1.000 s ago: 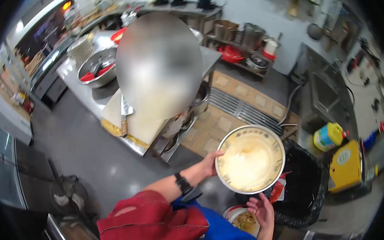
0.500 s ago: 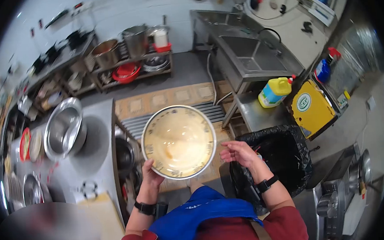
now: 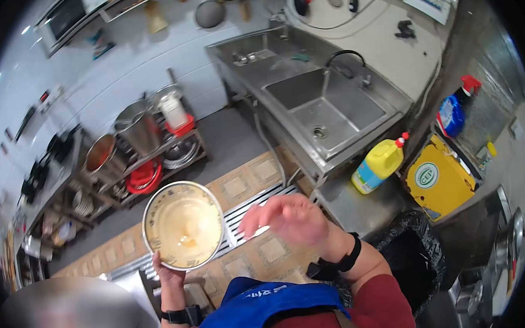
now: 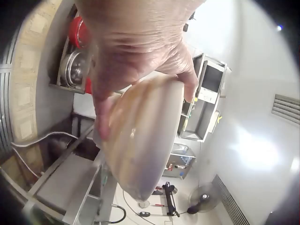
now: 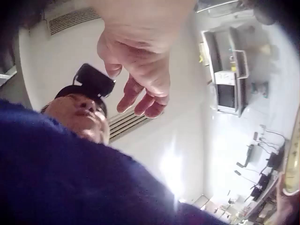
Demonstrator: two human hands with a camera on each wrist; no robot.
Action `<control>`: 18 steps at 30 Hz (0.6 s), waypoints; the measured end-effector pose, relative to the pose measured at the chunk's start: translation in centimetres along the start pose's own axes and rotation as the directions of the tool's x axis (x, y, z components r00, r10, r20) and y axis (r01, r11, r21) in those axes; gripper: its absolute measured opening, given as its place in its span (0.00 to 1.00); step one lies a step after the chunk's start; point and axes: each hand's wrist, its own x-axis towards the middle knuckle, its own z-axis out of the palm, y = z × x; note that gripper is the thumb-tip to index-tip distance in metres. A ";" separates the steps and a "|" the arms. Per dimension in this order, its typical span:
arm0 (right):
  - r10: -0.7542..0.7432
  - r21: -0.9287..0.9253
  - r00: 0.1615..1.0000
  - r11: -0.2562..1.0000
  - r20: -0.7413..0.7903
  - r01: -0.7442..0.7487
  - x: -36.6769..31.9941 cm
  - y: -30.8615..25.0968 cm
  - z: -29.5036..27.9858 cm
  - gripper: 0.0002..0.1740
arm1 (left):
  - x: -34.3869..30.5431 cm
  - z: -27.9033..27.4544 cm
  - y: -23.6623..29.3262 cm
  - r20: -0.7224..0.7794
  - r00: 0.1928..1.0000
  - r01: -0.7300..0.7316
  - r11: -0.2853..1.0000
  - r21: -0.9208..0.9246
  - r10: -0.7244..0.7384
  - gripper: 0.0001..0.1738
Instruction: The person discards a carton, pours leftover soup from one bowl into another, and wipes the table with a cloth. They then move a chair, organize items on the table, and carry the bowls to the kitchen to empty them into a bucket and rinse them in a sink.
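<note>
A large round bowl point(image 3: 184, 223) with a cream inside, a dark pattern below its rim and a small yellowish patch in the bottom is held out in front of the body. My left hand point(image 3: 170, 275) grips it by the near left edge. From the left wrist view, the thumb and fingers of that hand point(image 4: 140, 56) span the bowl's wall point(image 4: 145, 136), which is seen side-on and tilted. To the right of the bowl, apart from it, my right hand point(image 3: 290, 219) is raised over the floor mat, its fingers loosely bent with nothing in them.
Ahead on the right stands a steel sink point(image 3: 331, 108). A yellow jug point(image 3: 378, 164) sits on a steel surface beside a yellow box point(image 3: 438, 180). A black-lined bin point(image 3: 410, 263) is at my right. Pots point(image 3: 137, 126) fill a shelf at the left, and a drain grate point(image 3: 233, 226) runs across the floor.
The view has swung from the worktable toward the sink. The bowl has stayed in the left hand. The right hand has risen from low beside the bin to a place right of the bowl.
</note>
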 end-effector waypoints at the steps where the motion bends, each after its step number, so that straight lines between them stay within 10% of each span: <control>1: -0.056 0.100 0.987 0.994 0.150 0.041 2.0 -1.5 1.3 0.25 | 2.7 -0.4 0.2 0.041 0.999 0.030 1.000 -0.007 -0.029 0.38; 4: -0.033 0.218 0.951 0.975 0.309 -0.037 6.9 -4.7 2.8 0.29 | 11.2 -2.1 0.0 0.063 0.974 0.224 0.966 -0.131 -0.218 0.37; 11: -0.353 0.325 0.809 0.921 0.469 0.214 18.8 -3.6 -3.3 0.37 | 29.5 5.5 0.2 0.254 0.953 0.184 0.982 -0.042 -0.167 0.36; 18: -0.146 0.082 0.936 0.989 0.321 0.126 23.2 -8.8 -11.0 0.37 | 43.3 10.6 -2.4 0.345 0.865 0.381 0.925 0.021 -0.364 0.37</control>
